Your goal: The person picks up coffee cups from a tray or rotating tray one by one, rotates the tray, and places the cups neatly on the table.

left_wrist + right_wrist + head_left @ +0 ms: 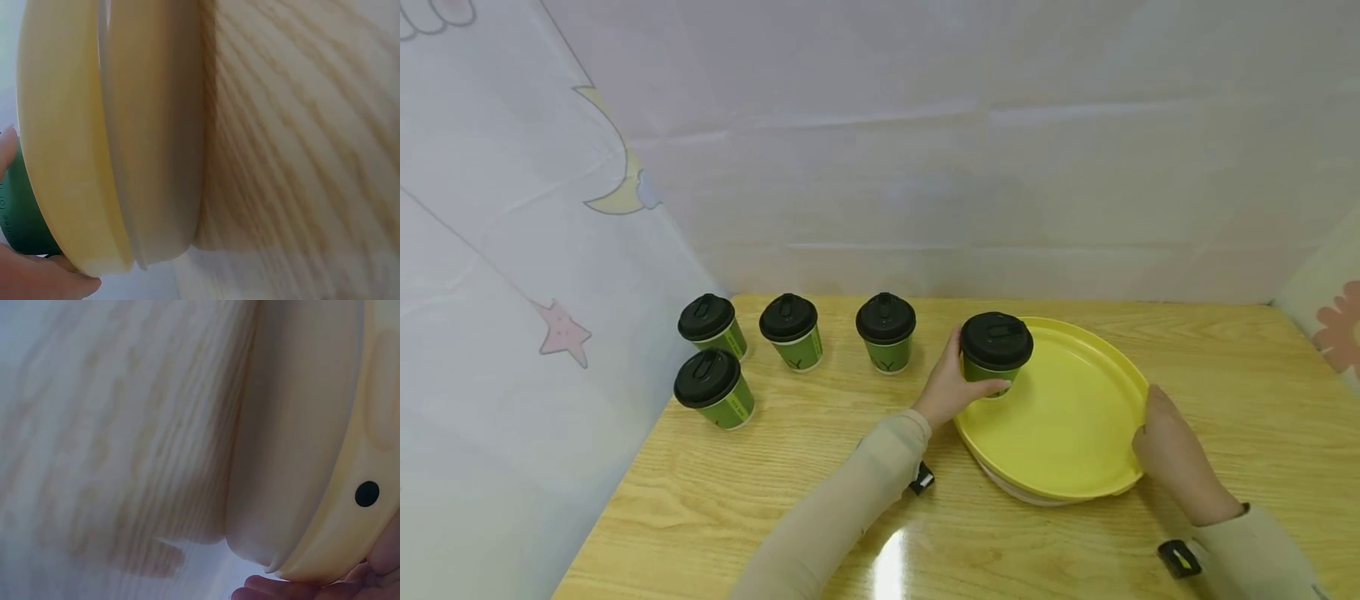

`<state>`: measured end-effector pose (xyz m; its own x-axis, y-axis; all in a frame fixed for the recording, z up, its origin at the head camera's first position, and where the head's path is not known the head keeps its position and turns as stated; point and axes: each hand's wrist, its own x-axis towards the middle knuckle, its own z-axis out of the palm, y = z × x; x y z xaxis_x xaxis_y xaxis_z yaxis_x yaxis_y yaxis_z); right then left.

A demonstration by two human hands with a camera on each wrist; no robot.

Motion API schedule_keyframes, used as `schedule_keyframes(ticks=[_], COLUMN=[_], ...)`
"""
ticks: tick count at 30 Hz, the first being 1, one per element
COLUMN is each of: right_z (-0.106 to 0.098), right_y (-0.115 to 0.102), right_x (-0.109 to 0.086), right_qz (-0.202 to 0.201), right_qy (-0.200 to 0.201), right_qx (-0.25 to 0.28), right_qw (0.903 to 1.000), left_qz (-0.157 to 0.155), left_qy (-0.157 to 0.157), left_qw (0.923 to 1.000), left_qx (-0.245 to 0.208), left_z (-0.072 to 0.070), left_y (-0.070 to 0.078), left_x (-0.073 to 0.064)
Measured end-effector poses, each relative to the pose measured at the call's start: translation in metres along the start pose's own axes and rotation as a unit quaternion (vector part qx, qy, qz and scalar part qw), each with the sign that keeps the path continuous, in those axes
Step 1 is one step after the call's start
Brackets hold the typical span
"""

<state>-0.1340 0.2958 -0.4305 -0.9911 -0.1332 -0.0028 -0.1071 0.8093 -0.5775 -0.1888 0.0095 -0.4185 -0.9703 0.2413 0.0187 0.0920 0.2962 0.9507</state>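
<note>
My left hand [951, 387] grips a green paper cup [988, 379] with a black lid [997, 340], fingers and thumb around its side. It holds the cup at the left part of a round yellow tray [1067, 417]; whether the base touches the tray cannot be told. The same cup's green side [25, 212] shows beside the yellow rim [69, 156] in the left wrist view. At the opposite side, my right hand [1176, 454] holds the tray's rim, with fingertips [275, 587] against its edge in the right wrist view. A paler round base [287, 456] lies beneath the tray.
Several more lidded green cups stand to the left on the wooden table [700, 517], among them one cup [887, 354] nearest the tray and another [730, 408] near the left edge. A pale cloth wall [887, 183] closes off the back.
</note>
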Motion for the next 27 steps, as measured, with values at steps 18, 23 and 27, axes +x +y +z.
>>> schedule_keyframes(ticks=[18, 23, 27], right_z=[-0.0002, -0.0002, 0.0], right_y=[-0.0031, -0.003, -0.0031], right_x=[-0.0005, -0.0008, -0.0012], right_qz=[0.003, 0.0, -0.002], right_qy=[0.004, 0.01, 0.014], right_qx=[-0.015, -0.015, -0.014], right_qw=[0.9999, 0.9998, 0.9998], left_qz=[-0.011, -0.018, -0.009], left_qy=[0.004, 0.011, 0.023], left_qw=[0.9993, 0.9998, 0.9993], left_qx=[0.035, 0.0, -0.027], left_z=[0.0028, 0.0025, 0.0], left_y=[0.0005, 0.0019, 0.0055], left_x=[0.0087, 0.0063, 0.0016])
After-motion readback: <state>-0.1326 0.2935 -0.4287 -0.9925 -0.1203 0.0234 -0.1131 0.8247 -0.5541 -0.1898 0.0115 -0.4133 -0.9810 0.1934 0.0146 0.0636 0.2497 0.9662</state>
